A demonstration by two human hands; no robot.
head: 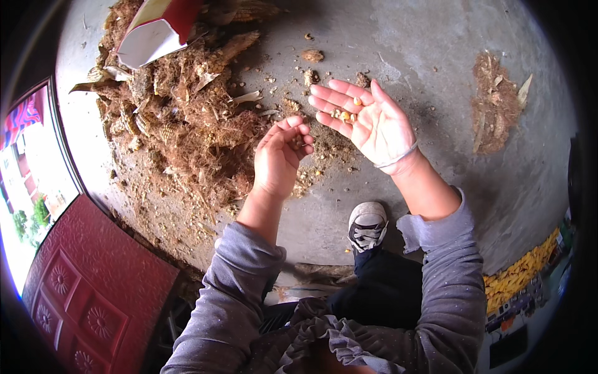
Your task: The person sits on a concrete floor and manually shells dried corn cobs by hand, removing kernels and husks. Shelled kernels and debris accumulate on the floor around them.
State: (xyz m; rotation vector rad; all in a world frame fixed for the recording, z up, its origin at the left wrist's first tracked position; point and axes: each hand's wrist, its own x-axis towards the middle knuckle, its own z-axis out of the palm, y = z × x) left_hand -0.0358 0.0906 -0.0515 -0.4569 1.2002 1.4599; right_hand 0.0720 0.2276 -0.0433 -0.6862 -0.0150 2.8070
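Note:
Palm up with its fingers spread, my right hand point(369, 121) carries a few loose corn kernels point(345, 115) on the fingers; a pale band circles its wrist. My left hand point(282, 156) is curled, its fingers closed around small bits that look like kernels point(297, 141), partly hidden by the fingers. The two hands are apart. Beneath and left of them, a large heap of brown corn silk and debris point(187, 121) lies on the concrete floor, with corn cobs point(168, 133) and dry husk pieces point(247, 97) mixed in.
A torn red and white carton point(154, 39) stands over the heap. A smaller patch of corn silk point(495, 103) lies at right. Near my body is a shoe point(368, 226). A red embossed door panel point(93, 290) is lower left; yellow corn cobs point(523, 269) are piled lower right.

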